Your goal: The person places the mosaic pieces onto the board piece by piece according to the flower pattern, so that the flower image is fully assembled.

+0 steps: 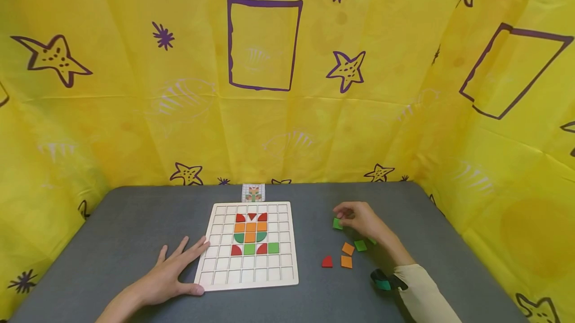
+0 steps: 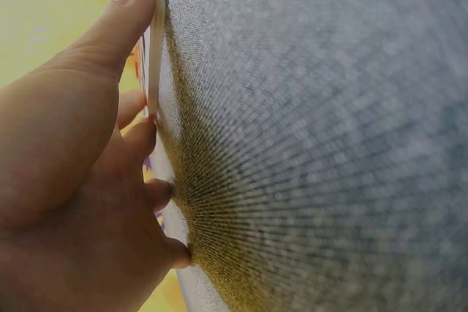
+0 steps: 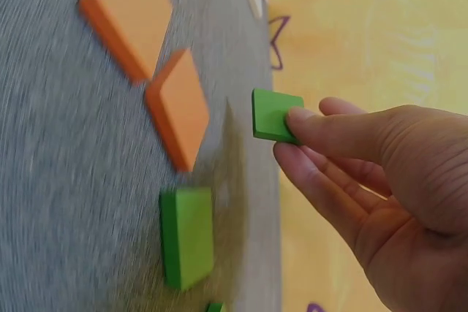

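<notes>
My right hand (image 1: pixel 361 219) pinches a light green square tile (image 3: pixel 273 115) between thumb and fingers, above the table to the right of the board. At the left edge of the wooden grid board (image 1: pixel 292 243), my left hand (image 1: pixel 168 273) lies with fingers spread, thumb and fingertips touching the rim. On the board, red, orange and green tiles form a flower-like pattern. Its lower row shows a red piece (image 1: pixel 236 250), a green square (image 1: pixel 249 248), another red piece and a second green square (image 1: pixel 273 248).
Loose on the table by the right hand lie two orange squares (image 1: pixel 348 248), a red rounded piece (image 1: pixel 327 261) and a green square (image 1: pixel 361 245); another green piece is partly hidden by the wrist. Behind the board is a pattern card (image 1: pixel 253 192). Yellow cloth (image 1: pixel 269 133) surrounds the table.
</notes>
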Demonstrator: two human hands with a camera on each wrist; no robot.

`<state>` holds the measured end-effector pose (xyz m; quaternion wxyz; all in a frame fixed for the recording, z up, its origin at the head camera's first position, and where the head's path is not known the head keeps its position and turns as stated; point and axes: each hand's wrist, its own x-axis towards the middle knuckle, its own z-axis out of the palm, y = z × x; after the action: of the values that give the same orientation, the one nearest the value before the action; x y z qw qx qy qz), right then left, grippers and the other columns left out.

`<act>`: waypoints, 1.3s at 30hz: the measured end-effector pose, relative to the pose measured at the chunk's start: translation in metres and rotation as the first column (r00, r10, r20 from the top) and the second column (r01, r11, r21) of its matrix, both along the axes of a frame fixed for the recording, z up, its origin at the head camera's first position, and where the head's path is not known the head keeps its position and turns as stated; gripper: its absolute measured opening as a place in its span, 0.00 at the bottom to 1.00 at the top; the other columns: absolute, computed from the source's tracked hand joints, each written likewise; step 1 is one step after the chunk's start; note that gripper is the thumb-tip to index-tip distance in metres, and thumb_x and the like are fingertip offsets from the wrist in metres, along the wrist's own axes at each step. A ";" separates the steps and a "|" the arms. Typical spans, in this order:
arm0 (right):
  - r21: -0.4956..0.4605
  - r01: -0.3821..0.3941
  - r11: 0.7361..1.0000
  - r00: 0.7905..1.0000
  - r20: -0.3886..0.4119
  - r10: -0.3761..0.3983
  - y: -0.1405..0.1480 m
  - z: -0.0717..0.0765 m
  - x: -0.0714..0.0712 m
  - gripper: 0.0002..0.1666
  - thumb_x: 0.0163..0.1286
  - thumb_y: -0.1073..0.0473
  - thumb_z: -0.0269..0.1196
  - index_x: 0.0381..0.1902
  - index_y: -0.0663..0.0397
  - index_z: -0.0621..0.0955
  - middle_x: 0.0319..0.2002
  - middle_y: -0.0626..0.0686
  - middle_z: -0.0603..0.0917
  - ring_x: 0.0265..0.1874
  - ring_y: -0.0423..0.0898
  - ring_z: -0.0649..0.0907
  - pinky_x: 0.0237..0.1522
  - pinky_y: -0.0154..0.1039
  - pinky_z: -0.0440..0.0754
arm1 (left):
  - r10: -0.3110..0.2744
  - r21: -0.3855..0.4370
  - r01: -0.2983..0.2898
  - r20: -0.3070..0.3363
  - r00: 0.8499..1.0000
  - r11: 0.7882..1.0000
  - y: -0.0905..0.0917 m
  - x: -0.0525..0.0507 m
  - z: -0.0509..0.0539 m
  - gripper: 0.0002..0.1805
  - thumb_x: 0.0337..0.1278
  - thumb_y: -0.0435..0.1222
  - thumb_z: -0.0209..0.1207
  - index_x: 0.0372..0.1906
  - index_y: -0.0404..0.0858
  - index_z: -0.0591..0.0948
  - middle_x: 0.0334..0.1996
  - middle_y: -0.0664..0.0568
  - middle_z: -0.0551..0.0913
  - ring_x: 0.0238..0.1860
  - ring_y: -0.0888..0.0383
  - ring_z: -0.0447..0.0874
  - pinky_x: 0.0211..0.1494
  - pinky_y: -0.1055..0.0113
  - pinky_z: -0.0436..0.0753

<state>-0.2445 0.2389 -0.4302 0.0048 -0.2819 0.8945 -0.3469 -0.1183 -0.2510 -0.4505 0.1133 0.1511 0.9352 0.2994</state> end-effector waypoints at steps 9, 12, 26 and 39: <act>-0.013 -0.044 0.999 0.999 -0.033 0.044 -0.022 0.003 -0.001 0.14 0.59 0.72 0.68 0.44 0.66 0.84 0.34 0.52 0.86 0.34 0.44 0.84 0.39 0.36 0.83 | -0.006 -0.003 0.006 -0.021 1.000 1.000 -0.001 -0.001 -0.002 0.56 0.34 0.59 0.72 0.73 0.43 0.65 0.74 0.41 0.59 0.71 0.23 0.39 0.59 0.22 0.30; -0.021 -0.057 0.998 0.998 -0.041 0.057 -0.032 0.003 -0.001 0.13 0.59 0.72 0.69 0.44 0.66 0.84 0.34 0.53 0.86 0.34 0.44 0.84 0.39 0.37 0.83 | -0.003 -0.003 0.003 -0.020 1.000 1.000 -0.001 0.000 -0.003 0.56 0.34 0.59 0.72 0.73 0.43 0.65 0.74 0.40 0.59 0.71 0.23 0.39 0.59 0.22 0.30; -0.041 -0.085 0.996 0.996 -0.033 0.083 -0.086 0.003 0.000 0.12 0.60 0.69 0.69 0.43 0.62 0.85 0.33 0.50 0.86 0.33 0.41 0.82 0.39 0.35 0.82 | 0.010 -0.012 -0.010 0.013 1.000 1.000 0.000 0.000 -0.005 0.56 0.34 0.59 0.72 0.74 0.45 0.65 0.75 0.41 0.58 0.72 0.24 0.38 0.59 0.22 0.29; -0.081 -0.131 0.988 0.991 -0.006 0.131 -0.137 0.003 0.007 0.11 0.60 0.68 0.70 0.42 0.61 0.85 0.31 0.47 0.85 0.32 0.40 0.82 0.38 0.34 0.82 | -0.016 0.019 0.017 -0.039 0.999 1.000 -0.002 0.000 -0.002 0.55 0.36 0.59 0.72 0.73 0.43 0.66 0.74 0.41 0.59 0.72 0.23 0.39 0.59 0.22 0.30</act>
<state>-0.2378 0.1020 -0.4270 0.0160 -0.3402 0.8593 -0.3817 -0.1180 -0.2526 -0.4529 0.0960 0.1658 0.9331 0.3045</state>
